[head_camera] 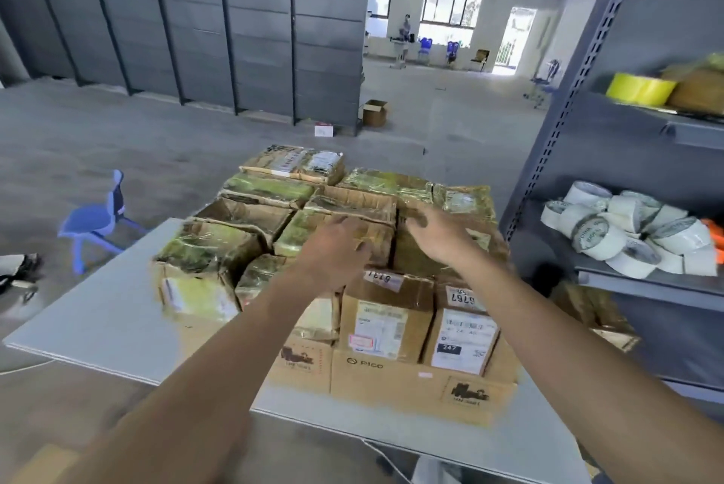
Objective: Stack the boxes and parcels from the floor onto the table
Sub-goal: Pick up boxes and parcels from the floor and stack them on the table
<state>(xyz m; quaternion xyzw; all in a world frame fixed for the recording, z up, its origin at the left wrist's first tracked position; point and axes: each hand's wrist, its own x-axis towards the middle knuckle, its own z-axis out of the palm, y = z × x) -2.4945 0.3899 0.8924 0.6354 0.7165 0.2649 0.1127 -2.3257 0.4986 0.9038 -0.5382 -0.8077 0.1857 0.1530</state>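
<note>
While the left hand (337, 248) lies open, fingers straight, on a taped box (309, 230) atop the stacked boxes (388, 326), the right hand (435, 238) is just beside it, fingers loosely bent and gripping nothing. The stack sits beneath both hands on the table (98, 311).

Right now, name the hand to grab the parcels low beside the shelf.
Right, probably: the right hand is right of the left hand, on the side of the stack nearest those parcels.
</note>
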